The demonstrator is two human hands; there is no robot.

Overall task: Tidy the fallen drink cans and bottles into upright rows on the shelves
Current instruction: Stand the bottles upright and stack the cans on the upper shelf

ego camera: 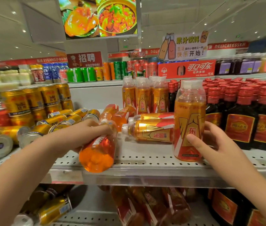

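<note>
Watch the lying bottle (99, 149) gripped by the left hand (94, 128), fingers curled over its upper half: base at the front edge of the shelf (145, 162), so likely to drop if the grip slackens. Steady the upright bottle (189, 121), standing near that edge and clasped low by the right hand (210, 141), thumb on the label, fingers behind; liable to topple onto the fallen bottles (150, 132) just beside it if nudged. Expect the loose cans (60, 119) at left to roll. Contents of bottles: orange liquid, nearly full; caps on where visible.
</note>
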